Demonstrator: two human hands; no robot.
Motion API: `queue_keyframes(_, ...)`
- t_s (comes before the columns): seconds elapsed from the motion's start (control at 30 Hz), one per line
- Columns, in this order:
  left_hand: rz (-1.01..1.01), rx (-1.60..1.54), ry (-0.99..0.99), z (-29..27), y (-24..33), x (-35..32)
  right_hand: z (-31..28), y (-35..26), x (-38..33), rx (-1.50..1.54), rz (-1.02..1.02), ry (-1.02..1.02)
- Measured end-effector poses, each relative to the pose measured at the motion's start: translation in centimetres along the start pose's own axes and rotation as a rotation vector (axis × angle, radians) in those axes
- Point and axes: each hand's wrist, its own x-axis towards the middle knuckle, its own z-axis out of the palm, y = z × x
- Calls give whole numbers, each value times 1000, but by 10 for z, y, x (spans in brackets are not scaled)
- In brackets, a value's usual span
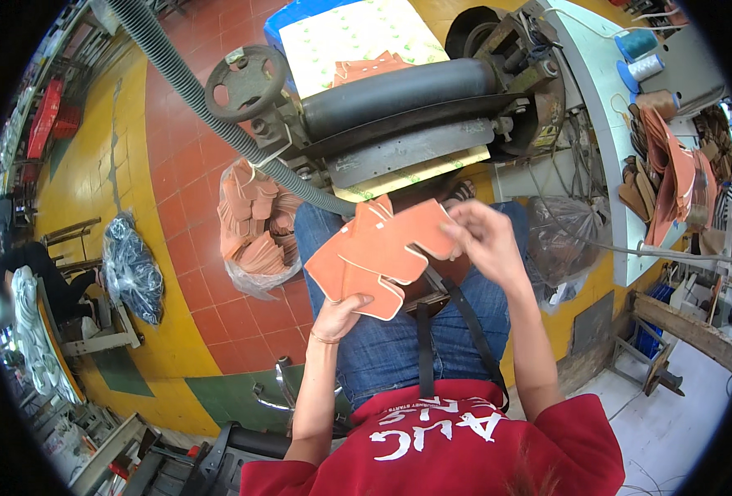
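Note:
Over my lap are a few flat, salmon-orange cut pieces (382, 248) with curved notches and pale edges, overlapping one another; they look like leather. My left hand (339, 318) is closed on their near left edge, thumb on top. At the upper right corner of the top piece, my right hand (486, 240) has its fingers bent in a pinch on the edge. Just beyond the pieces stands a machine with a black roller (399, 95) and a grey metal plate (416, 155). More orange pieces (370, 68) rest on a patterned sheet (341, 33) behind the roller.
To the left of my legs, a clear bag (258, 260) is filled with similar orange pieces. A grey corrugated hose (192, 103) passes beside the handwheel (246, 83). At right, thread spools (639, 70) and stacked pieces (672, 178) sit on a pale table (606, 124).

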Motion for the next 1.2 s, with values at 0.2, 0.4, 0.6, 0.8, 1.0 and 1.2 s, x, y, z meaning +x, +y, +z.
queue_keyframes(0.2,19,37,122,-12,0,-6,-3,46,78,136,168,-76)
queue_keyframes(0.4,37,-25,107,-15,-6,-13,-3,58,99,654,41,387)
queue_keyframes(0.6,-13,-82,28,-2,-11,-9,24,76,21,372,270,560)
queue_keyframes(0.8,-45,-17,-77,8,-9,0,36,58,-35,-17,95,35)
queue_keyframes(1.0,-42,-166,-100,19,-10,3,55,31,-41,-527,-294,278)
queue_keyframes(1.2,34,-286,-123,26,-14,4,61,18,-47,-594,-258,336)
